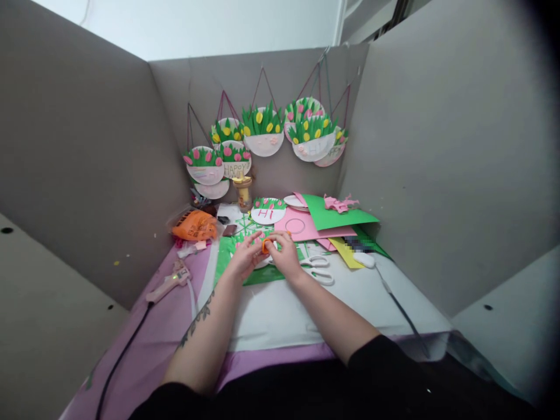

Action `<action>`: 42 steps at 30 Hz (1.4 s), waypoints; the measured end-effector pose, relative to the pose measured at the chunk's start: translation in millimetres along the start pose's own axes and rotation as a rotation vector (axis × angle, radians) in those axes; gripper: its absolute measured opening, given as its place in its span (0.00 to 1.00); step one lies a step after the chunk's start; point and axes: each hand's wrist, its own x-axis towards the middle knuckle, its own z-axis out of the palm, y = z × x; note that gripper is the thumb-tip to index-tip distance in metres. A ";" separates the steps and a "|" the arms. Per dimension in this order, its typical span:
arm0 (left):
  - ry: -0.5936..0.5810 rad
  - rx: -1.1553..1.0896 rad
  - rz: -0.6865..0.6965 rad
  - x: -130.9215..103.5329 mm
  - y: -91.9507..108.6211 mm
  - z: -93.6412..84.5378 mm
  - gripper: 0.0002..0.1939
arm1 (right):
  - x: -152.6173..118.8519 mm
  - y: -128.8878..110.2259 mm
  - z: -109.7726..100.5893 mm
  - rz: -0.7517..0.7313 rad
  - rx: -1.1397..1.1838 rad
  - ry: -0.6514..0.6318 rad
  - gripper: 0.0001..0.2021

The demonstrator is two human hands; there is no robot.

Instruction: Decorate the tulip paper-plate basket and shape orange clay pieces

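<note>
Over the middle of the table, my left hand (246, 256) and my right hand (285, 256) meet with fingertips close together. Between them is a small, curved orange strip (265, 245), pinched by both hands; its material is too small to make out. Below my fingers lies a paper-plate craft (262, 265) with pink paper tulips and green leaves, mostly hidden by the hands. It rests on a green sheet (223, 274). White-handled scissors (318, 268) lie just right of my right hand, their blades partly covered.
A pink glue gun (170, 284) with a black cord lies at left, near an orange bag (195, 225). Green card (339, 213) and pink card (293, 226) are piled at right. Behind stand a "HI" plate (268, 213) and a jar (243, 195); finished plates (263, 143) hang on the partition.
</note>
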 end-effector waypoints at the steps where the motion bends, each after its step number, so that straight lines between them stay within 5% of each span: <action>1: 0.005 0.008 0.003 0.3 0.0 -0.5 0.24 | -0.2 0.4 -0.2 -0.012 0.004 -0.004 0.07; 7: 0.027 0.153 -0.005 1.1 1.3 -3.1 0.25 | -0.5 -1.4 -2.7 -0.086 -0.019 -0.037 0.10; 15: -0.098 0.059 -0.032 -3.5 6.4 -0.3 0.26 | 3.0 -4.3 -6.3 0.083 0.132 0.009 0.04; 42: -0.066 0.185 0.035 0.6 1.1 -3.4 0.24 | 3.7 2.6 -3.3 0.078 0.099 -0.002 0.07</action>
